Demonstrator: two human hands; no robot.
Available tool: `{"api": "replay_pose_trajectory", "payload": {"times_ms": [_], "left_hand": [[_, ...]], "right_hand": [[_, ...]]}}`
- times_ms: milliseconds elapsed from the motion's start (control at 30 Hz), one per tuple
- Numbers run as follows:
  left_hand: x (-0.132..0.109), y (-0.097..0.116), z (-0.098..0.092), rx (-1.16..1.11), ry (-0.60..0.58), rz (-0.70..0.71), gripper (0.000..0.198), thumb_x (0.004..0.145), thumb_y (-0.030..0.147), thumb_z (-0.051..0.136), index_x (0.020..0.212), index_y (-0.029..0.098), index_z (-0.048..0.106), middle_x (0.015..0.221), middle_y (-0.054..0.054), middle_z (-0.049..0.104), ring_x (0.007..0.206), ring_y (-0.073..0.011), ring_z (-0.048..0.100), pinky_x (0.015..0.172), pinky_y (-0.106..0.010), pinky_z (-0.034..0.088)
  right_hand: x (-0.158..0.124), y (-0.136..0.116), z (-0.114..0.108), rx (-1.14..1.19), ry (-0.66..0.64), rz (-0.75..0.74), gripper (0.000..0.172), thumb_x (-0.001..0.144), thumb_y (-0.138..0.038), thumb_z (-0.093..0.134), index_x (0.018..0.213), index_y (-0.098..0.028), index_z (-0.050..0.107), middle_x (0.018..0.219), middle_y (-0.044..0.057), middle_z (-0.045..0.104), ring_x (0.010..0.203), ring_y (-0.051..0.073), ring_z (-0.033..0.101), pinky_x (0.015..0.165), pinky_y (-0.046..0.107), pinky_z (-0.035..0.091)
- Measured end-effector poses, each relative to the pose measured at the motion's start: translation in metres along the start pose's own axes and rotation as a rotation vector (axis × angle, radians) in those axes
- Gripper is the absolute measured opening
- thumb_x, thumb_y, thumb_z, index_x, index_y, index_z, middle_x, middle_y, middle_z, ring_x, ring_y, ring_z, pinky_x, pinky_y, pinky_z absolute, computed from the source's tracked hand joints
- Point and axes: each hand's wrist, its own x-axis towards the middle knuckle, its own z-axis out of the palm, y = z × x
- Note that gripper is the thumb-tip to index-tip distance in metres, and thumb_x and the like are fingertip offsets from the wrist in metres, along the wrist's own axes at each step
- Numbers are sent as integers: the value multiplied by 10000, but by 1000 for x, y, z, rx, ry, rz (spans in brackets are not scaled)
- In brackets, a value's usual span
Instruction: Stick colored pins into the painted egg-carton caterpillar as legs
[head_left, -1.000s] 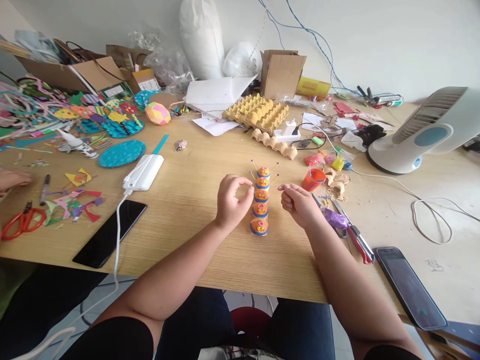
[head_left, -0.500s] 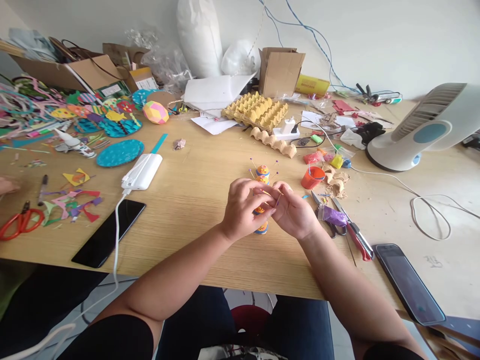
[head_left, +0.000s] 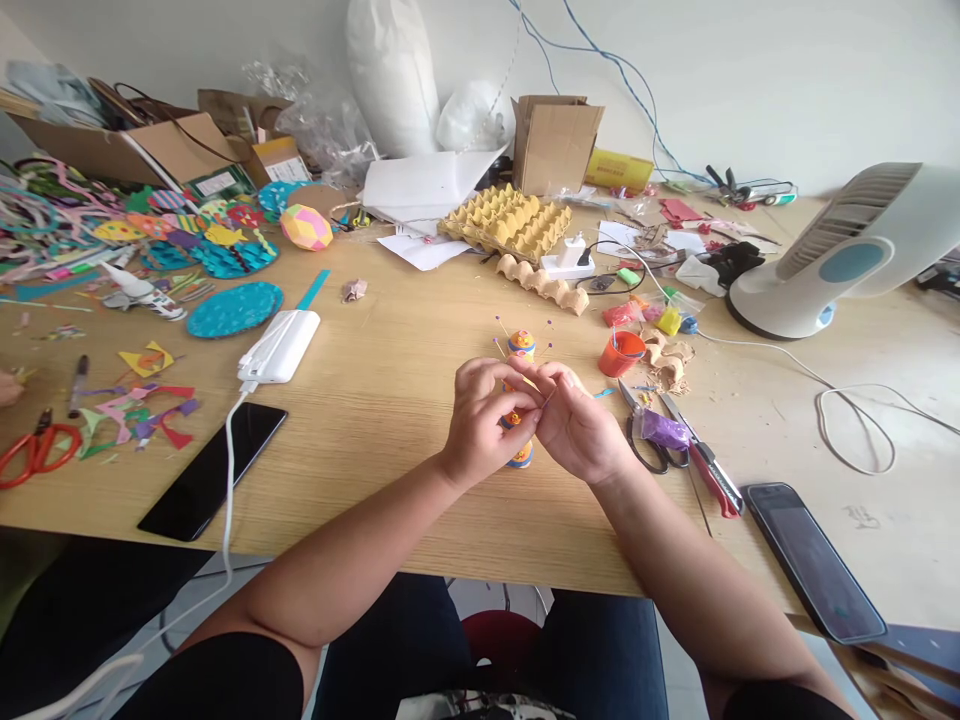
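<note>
Above the table, my left hand (head_left: 486, 420) and my right hand (head_left: 583, 425) meet at the fingertips. Between them they pinch a thin stick (head_left: 548, 398), mostly covered by the fingers. Under and behind the hands stands a row of painted egg-carton cups (head_left: 521, 342), yellow-orange with blue rims and small decorations. Its middle is hidden by my hands. Thin legs with purple tips (head_left: 550, 320) stick out on both sides at its far end.
To the right are an orange cup (head_left: 621, 353), scissors (head_left: 646, 450), a purple clay packet (head_left: 664, 429), a utility knife (head_left: 716, 475) and a phone (head_left: 814, 560). A white power bank (head_left: 281, 345) and black phone (head_left: 214, 470) lie left. Behind are egg trays (head_left: 510, 225) and a fan (head_left: 840, 250).
My fingertips have drawn closer together around the thin stick, and my left fingers have shifted slightly. The whole view has moved a little. The egg-carton cups stay in place.
</note>
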Motion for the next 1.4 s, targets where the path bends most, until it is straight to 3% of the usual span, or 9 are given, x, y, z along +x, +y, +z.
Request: {"api": "replay_pose_trajectory", "payload": {"times_ms": [167,333,567,867,1067,1267,1400], "left_hand": [[0,-3,0,-14,81,-41,48,869,268,691,826,250,701,1056,-72,616,1124,-254,524,1043,-468,428],[0,-9,1,1,99,-78,64,859,289,712,826,238,695,1030,-69,594,1095,-250,525,1015,-462,444],[0,-11,1,-24,119,-62,50,865,249,702,825,219,693,1017,-66,591,1068,-237,543,1000,-449,452],[0,-9,1,-130,83,-123,54,874,226,683,823,212,692,991,-57,597,1029,-221,568,976,-436,456],[1,-6,0,-105,66,-56,74,873,222,678,800,211,682,982,-60,599,1038,-224,554,976,-442,453],[-1,-5,0,-45,58,26,49,845,221,705,802,221,683,979,-56,620,1058,-235,539,1001,-460,440],[-1,-5,0,-35,57,28,58,847,232,704,795,221,681,964,-53,627,1042,-232,543,997,-461,443]], "right_hand": [[3,5,-12,-54,-10,6,413,864,-536,672,1197,-296,621,1366,63,625,1259,230,587,1000,407,515],[8,8,-21,-224,87,-30,353,736,-413,846,1002,-225,710,972,33,707,894,168,654,854,336,548],[8,6,-18,-331,144,-77,307,742,-471,826,846,-197,731,760,15,691,653,123,584,632,281,520],[8,4,-22,-342,199,-151,357,806,-525,760,790,-195,624,671,-13,627,586,102,521,558,246,433],[5,-1,-20,-463,223,-205,485,920,-571,602,628,-187,552,553,-22,516,517,89,396,502,249,323],[9,2,-30,-285,176,-198,294,812,-469,775,807,-201,655,706,3,664,573,100,486,545,249,382],[10,4,-34,-226,131,-179,274,767,-435,821,829,-209,679,718,-4,660,575,95,464,551,252,385]]}}
